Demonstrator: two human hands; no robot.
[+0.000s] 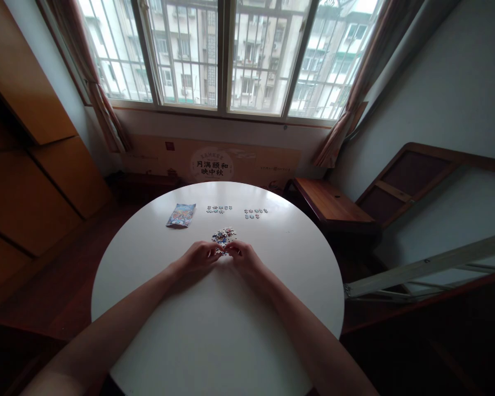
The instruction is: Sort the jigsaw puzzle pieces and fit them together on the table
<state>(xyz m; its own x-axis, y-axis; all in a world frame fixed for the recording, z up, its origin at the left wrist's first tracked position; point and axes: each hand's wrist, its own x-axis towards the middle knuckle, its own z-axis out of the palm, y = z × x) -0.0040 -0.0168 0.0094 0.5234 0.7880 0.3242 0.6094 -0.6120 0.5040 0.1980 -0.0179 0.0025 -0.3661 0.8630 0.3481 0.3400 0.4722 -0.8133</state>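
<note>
A small heap of jigsaw puzzle pieces [224,235], white, blue and reddish, lies on the round white table [214,324]. At its near edge, my left hand [201,254] and my right hand [242,254] come together, fingertips almost meeting. Both hands have their fingers bent and pinched closed. What is between the fingertips is too small to make out, though puzzle pieces lie right around them. Beyond the heap, one group of pieces [218,209] is laid out in rows, and a second group [256,213] sits to its right.
A colourful printed packet [181,215] lies on the table left of the pieces. A wooden bench [330,201] stands past the table's right edge, near a metal-framed ladder-like object [421,264]. Wooden cabinets [37,187] are on the left, and a printed cardboard panel [247,157] is under the window.
</note>
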